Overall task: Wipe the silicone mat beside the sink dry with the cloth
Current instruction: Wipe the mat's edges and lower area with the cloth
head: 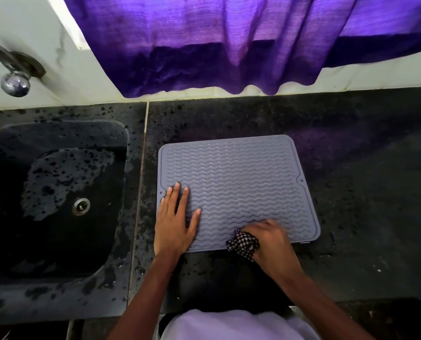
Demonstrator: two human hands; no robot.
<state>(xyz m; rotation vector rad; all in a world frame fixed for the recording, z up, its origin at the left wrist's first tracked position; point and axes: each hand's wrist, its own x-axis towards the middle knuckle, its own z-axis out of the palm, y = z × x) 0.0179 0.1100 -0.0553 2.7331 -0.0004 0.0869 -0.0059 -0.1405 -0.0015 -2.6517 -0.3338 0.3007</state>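
A: The hands, what are they doing?
B: The left hand (pixel 173 224) is lying flat, fingers spread, on the grey wavy silicone mat (pixel 241 177). The right hand (pixel 270 241) is squeezing the black-and-white checked cloth (pixel 242 242) at the mat's near edge.
A: Where is the mat lying?
B: On the dark speckled counter (pixel 351 168), just beside the black sink (pixel 57 192).
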